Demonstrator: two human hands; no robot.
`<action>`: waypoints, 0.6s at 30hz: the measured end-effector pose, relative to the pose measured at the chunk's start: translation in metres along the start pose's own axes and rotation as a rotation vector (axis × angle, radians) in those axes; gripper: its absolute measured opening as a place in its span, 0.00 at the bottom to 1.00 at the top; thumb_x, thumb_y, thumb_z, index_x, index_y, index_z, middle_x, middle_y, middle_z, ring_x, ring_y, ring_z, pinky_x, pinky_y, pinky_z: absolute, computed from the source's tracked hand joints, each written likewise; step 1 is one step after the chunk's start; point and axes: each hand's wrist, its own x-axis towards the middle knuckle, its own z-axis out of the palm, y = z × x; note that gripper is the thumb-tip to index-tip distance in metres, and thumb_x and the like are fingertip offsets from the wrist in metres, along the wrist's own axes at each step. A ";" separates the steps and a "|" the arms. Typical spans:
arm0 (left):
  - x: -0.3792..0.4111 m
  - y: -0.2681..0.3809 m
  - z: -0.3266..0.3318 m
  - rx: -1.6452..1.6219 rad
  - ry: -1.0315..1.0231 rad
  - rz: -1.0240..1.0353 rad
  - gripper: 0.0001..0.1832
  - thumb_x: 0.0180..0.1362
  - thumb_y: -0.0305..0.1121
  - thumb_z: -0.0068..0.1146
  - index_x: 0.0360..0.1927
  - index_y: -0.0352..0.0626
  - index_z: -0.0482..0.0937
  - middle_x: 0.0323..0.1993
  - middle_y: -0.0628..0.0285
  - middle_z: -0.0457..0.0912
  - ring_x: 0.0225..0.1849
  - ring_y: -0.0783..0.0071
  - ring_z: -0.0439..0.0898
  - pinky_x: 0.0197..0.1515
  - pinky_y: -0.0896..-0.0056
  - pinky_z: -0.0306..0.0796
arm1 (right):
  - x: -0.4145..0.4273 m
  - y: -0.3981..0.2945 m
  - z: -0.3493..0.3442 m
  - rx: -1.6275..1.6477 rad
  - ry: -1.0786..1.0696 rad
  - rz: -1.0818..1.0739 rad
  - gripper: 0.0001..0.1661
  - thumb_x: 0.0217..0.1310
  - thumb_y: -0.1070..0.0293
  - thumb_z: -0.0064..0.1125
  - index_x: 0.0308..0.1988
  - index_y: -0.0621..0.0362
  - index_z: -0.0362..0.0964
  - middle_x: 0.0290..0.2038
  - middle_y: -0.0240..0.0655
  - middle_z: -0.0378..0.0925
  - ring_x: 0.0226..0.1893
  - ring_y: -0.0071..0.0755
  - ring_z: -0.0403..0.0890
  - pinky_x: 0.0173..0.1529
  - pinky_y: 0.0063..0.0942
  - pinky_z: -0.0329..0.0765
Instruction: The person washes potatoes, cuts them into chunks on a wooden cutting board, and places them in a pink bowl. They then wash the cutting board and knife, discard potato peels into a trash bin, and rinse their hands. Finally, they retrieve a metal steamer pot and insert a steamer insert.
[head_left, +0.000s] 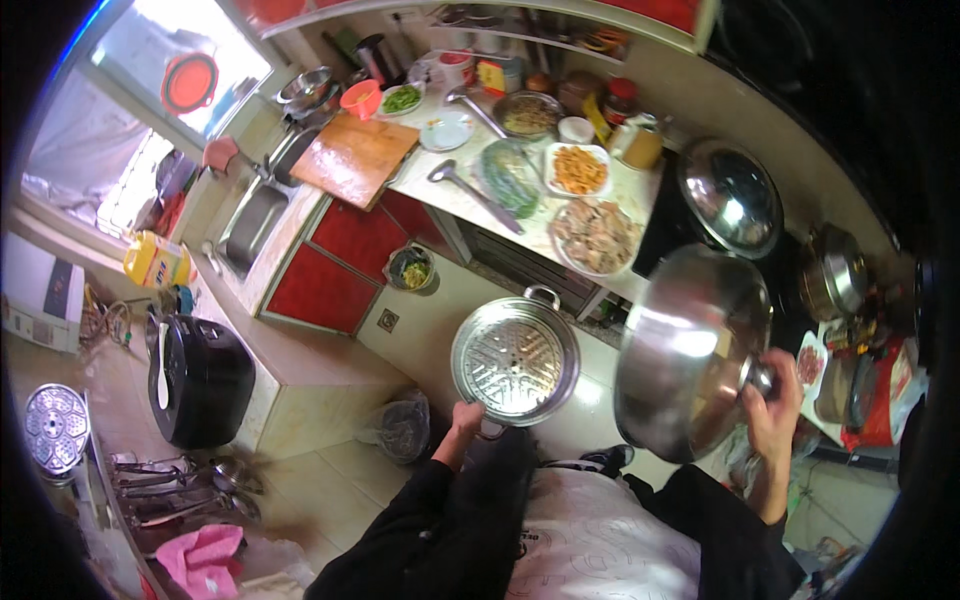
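Note:
My left hand (466, 420) grips the lower side handle of a metal steamer basket (516, 360) with a perforated bottom, held over the floor in front of me. On the right, my right hand (771, 394) holds a large domed metal lid (686, 352) by its round knob, tipped on its side. The lid's rim is close to the counter edge. Beyond it, on the counter, stand a plate of chopped meat (596, 234), a dish of orange pieces (577, 169) and a bag of green vegetables (510, 176).
Another domed lid (731, 196) rests on the dark stove. A metal ladle (480, 196) lies on the counter, left of the meat. A wooden cutting board (355, 159) overhangs the counter edge. A waste bin (411, 268) stands on the floor; a rice cooker (202, 381) is at left.

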 end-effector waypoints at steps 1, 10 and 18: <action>0.000 0.014 -0.014 -0.060 0.022 -0.016 0.18 0.48 0.33 0.57 0.32 0.22 0.81 0.24 0.55 0.80 0.24 0.70 0.77 0.23 0.64 0.67 | 0.027 -0.024 0.034 -0.063 -0.039 -0.089 0.22 0.48 0.65 0.63 0.43 0.64 0.70 0.31 0.35 0.72 0.30 0.25 0.72 0.37 0.24 0.70; 0.016 0.108 -0.163 -0.504 0.311 -0.129 0.13 0.50 0.33 0.59 0.26 0.29 0.76 0.18 0.59 0.73 0.16 0.68 0.70 0.17 0.58 0.60 | 0.204 -0.120 0.270 -0.105 -0.234 -0.374 0.23 0.50 0.59 0.66 0.45 0.59 0.74 0.29 0.44 0.81 0.29 0.44 0.83 0.37 0.35 0.78; 0.030 0.199 -0.283 -0.908 0.524 0.087 0.10 0.54 0.33 0.56 0.21 0.45 0.69 0.10 0.67 0.61 0.08 0.75 0.60 0.10 0.69 0.53 | 0.341 -0.142 0.460 -0.073 -0.417 -0.370 0.24 0.51 0.49 0.62 0.45 0.52 0.75 0.32 0.45 0.83 0.32 0.51 0.83 0.39 0.43 0.79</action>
